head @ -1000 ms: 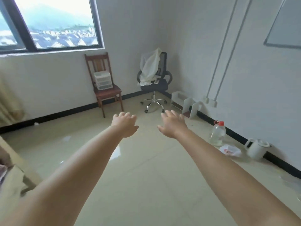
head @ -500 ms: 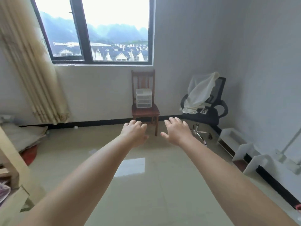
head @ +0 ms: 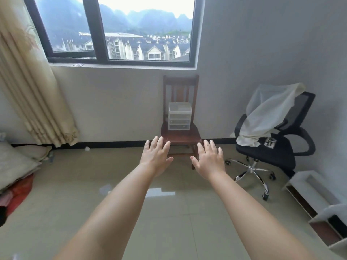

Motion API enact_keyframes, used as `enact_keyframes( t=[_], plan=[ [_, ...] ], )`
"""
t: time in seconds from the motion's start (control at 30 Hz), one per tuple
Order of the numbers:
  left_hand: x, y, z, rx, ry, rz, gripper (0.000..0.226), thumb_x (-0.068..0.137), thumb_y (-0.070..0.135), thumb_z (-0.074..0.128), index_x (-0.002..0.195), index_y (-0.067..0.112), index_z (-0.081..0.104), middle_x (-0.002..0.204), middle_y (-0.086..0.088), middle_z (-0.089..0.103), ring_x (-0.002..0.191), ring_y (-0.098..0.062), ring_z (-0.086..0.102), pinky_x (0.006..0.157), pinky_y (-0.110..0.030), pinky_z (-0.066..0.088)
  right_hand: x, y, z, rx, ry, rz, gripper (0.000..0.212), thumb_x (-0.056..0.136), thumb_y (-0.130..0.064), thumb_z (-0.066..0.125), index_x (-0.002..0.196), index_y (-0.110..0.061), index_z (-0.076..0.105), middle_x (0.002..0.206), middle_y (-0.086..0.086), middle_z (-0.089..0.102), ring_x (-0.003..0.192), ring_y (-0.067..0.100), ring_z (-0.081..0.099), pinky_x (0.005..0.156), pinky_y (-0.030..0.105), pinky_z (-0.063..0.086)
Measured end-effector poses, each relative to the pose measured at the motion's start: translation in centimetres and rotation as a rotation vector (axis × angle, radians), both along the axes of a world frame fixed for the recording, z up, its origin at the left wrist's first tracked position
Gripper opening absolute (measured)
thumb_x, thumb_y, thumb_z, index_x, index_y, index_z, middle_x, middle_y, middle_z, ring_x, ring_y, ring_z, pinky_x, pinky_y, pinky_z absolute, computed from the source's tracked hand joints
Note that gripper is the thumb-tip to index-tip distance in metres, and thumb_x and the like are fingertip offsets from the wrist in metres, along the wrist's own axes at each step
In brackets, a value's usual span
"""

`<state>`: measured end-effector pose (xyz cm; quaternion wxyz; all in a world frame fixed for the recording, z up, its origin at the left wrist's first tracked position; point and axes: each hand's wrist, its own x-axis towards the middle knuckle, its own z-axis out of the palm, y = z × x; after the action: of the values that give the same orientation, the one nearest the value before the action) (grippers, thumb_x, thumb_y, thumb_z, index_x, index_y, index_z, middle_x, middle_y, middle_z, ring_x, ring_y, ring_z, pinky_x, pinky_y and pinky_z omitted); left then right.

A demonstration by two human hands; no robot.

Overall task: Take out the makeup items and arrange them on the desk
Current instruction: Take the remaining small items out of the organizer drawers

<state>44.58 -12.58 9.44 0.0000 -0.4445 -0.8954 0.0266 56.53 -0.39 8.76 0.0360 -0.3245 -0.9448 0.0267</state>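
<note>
At the far left, a heap of folded bedding (head: 17,162) lies on the floor with something red (head: 20,190) tucked under it. Just right of that, a beige curtain (head: 32,81) hangs down to the dark skirting. A wide dark-framed window (head: 102,30) fills the upper wall and looks out on rows of houses and hills.

The left hand (head: 156,156) reaches out over the tiled floor (head: 169,222), back up, fingers straight and slightly spread, holding nothing. Beyond it, against the wall under the window, stands a wooden chair (head: 180,87). On its seat sits a small clear plastic drawer box (head: 179,116) with three drawers, all pushed in; whether makeup items lie inside cannot be told from here. Both hands are short of the box and touch neither it nor the chair.

The right hand (head: 209,159) is held beside the left, also back up, fingers straight and lightly fanned, gripping nothing.

Further right, a black office chair (head: 272,147) on a chrome wheeled base stands near the corner, with a pale cloth (head: 268,113) draped over its backrest and seat. At the far right, white shelf units (head: 311,186) lie along the wall on the floor.
</note>
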Motion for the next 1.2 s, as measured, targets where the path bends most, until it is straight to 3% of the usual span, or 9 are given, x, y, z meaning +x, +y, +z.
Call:
enact_keyframes(
  t=[0.27,0.57,0.8,1.07,1.2],
  plan=[
    [-13.9,15.2,-4.0,-0.050,-0.055,-0.015,0.060,0.098,0.043,0.025,0.148,0.017,0.002,0.157,-0.010,-0.004,0.145,-0.024,-0.009,0.118,-0.041,-0.001,-12.0,16.4,-3.9,-0.043,-0.070,-0.083,0.058,0.097,-0.042,0.027,0.147,-0.016,0.011,0.156,0.010,0.003,0.144,0.025,-0.002,0.116,0.045,0.003],
    [-29.3,33.0,-6.1,-0.057,-0.099,0.103,0.059,0.098,0.042,0.025,0.148,0.018,0.004,0.157,-0.010,-0.002,0.145,-0.026,-0.006,0.117,-0.043,0.004,-27.3,36.1,-7.3,-0.076,-0.086,-0.057,0.058,0.097,-0.043,0.027,0.147,-0.019,0.010,0.156,0.007,-0.001,0.144,0.026,-0.002,0.116,0.046,0.004],
    [-42.2,40.8,-10.9,-0.104,-0.166,0.194,0.060,0.098,0.042,0.026,0.148,0.016,0.006,0.156,-0.013,-0.001,0.144,-0.029,-0.003,0.116,-0.043,0.009,-40.2,44.7,-12.1,-0.167,-0.156,-0.012,0.059,0.097,-0.042,0.029,0.147,-0.019,0.008,0.156,0.007,-0.002,0.144,0.024,-0.001,0.116,0.044,0.006],
    [-59.2,51.1,-19.0,-0.197,-0.234,0.098,0.061,0.097,0.044,0.028,0.147,0.015,0.009,0.156,-0.013,0.004,0.144,-0.029,0.002,0.115,-0.043,0.012,-55.8,53.3,-20.5,-0.316,-0.283,-0.108,0.058,0.097,-0.041,0.030,0.147,-0.018,0.012,0.156,0.006,0.001,0.144,0.024,0.001,0.116,0.044,0.007],
    [-65.0,55.7,-23.0,-0.199,-0.311,0.027,0.064,0.096,0.046,0.031,0.147,0.012,0.013,0.156,-0.013,0.004,0.145,-0.026,0.003,0.115,-0.039,0.011,-61.6,55.8,-25.1,-0.510,-0.239,-0.240,0.057,0.096,-0.039,0.033,0.145,-0.014,0.018,0.156,0.007,0.008,0.144,0.024,0.005,0.116,0.043,0.009]
  ],
)
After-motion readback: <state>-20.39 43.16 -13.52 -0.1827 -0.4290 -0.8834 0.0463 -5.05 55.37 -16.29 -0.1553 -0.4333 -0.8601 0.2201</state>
